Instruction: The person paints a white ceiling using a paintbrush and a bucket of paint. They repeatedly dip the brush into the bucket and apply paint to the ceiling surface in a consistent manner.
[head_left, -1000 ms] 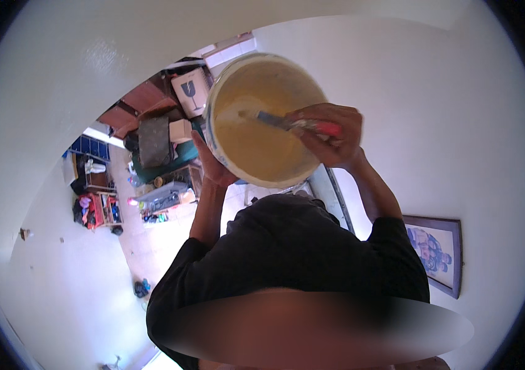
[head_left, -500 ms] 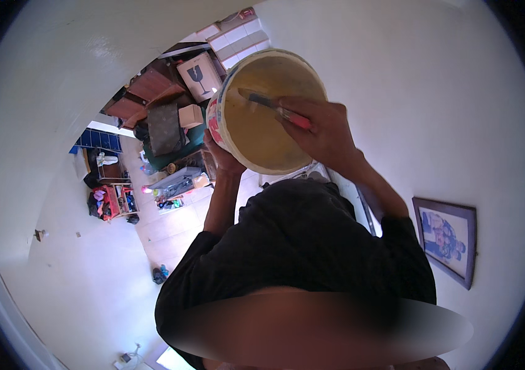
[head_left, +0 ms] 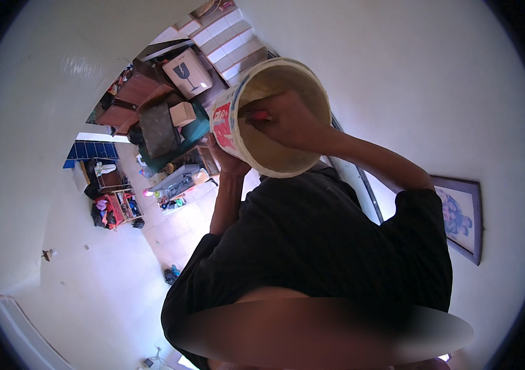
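The cream bucket sat tilted, raised in front of the person, its underside cupped by the left hand. The right hand reached inside its mouth, fingers closed around a red-handled tool, the tool's end hidden.

— What do we have bearing the things here?

— We see a pale tiled floor far below us.

— And what lies on it?

— Taking the red shelf unit as our mark: a dark bag sits just beside it, a small dark bundle lies well apart from it, toward us, and a low cluttered table stands near it, on its stair side.
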Tool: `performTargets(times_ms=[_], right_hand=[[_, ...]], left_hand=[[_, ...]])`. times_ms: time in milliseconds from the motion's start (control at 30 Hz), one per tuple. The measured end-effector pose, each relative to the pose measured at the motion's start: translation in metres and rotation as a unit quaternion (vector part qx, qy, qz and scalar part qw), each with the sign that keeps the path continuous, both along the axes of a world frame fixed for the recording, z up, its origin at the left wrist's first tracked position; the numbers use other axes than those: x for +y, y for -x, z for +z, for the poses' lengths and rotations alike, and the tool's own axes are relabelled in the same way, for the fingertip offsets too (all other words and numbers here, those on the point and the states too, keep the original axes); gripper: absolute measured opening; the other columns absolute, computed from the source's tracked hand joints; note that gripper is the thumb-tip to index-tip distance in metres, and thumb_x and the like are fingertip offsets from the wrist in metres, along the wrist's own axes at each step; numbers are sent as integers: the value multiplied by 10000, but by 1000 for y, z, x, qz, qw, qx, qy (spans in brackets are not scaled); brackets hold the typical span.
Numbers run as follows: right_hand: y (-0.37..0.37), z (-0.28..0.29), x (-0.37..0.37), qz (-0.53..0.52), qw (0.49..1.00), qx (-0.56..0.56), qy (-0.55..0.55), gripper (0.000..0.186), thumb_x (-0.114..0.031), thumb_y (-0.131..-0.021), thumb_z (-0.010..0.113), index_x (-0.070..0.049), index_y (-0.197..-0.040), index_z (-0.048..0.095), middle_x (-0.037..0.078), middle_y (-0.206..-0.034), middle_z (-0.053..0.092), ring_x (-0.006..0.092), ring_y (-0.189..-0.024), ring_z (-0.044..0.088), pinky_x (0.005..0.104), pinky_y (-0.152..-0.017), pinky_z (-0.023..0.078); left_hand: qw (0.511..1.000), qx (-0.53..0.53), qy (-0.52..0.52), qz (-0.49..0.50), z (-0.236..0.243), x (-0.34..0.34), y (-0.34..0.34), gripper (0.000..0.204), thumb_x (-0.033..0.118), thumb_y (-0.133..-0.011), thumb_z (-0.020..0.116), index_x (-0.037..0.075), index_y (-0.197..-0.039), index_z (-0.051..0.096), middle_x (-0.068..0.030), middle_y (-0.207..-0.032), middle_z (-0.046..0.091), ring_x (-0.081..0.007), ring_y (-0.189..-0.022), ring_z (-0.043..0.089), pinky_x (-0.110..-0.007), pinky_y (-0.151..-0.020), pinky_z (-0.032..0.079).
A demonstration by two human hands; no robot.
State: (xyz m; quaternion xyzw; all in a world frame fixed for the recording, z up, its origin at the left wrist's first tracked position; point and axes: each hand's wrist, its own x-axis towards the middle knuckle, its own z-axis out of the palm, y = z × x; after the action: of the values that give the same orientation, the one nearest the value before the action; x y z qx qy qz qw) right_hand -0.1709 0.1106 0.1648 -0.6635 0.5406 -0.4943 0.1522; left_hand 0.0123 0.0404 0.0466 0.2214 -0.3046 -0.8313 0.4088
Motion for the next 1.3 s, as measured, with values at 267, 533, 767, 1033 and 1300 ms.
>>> performTargets(times_ms=[267,533,767,1033,1300], right_hand=[[10,-8,1,-60,948,-291,-110,222,-131,-886,710,-1,-1065,716,92,-971,740,174,-853,721,300,-787,576],[101,92,58,28,857,-515,-5,286,-131,-915,676,78,-1109,655,175,-1021,713,253,-899,723,364,-827,610],[232,193,101,-268,820,-296,411,263,-108,-928,645,92,-1099,657,176,-1016,703,269,-900,707,427,-900,572],[369,271,84,-478,704,-8,524,197,-123,-856,712,50,-948,738,92,-832,735,142,-752,685,278,-729,548],[338,277,40,-523,686,80,500,148,-87,-837,730,19,-938,754,61,-793,738,74,-701,615,240,-675,509]], left_hand=[[989,140,-38,-30,-6,12,7,779,672,-909,374,165,-1500,329,-104,-1556,311,-304,-1422,310,-540,-1154,255],[965,-103,240,23,24,9,20,1153,401,-689,862,201,-1507,75,-128,-1518,326,-297,-1372,388,-527,-1157,251],[990,74,119,9,25,-19,8,1052,510,-716,752,207,-1514,138,-121,-1520,343,-320,-1366,398,-566,-1113,297],[987,160,2,-15,1,-26,-30,963,632,-749,617,214,-1514,209,-105,-1530,343,-341,-1374,384,-609,-1062,334],[984,175,-29,-22,-9,-18,-37,927,755,-782,481,222,-1514,281,-90,-1540,344,-361,-1382,371,-653,-1011,371]])
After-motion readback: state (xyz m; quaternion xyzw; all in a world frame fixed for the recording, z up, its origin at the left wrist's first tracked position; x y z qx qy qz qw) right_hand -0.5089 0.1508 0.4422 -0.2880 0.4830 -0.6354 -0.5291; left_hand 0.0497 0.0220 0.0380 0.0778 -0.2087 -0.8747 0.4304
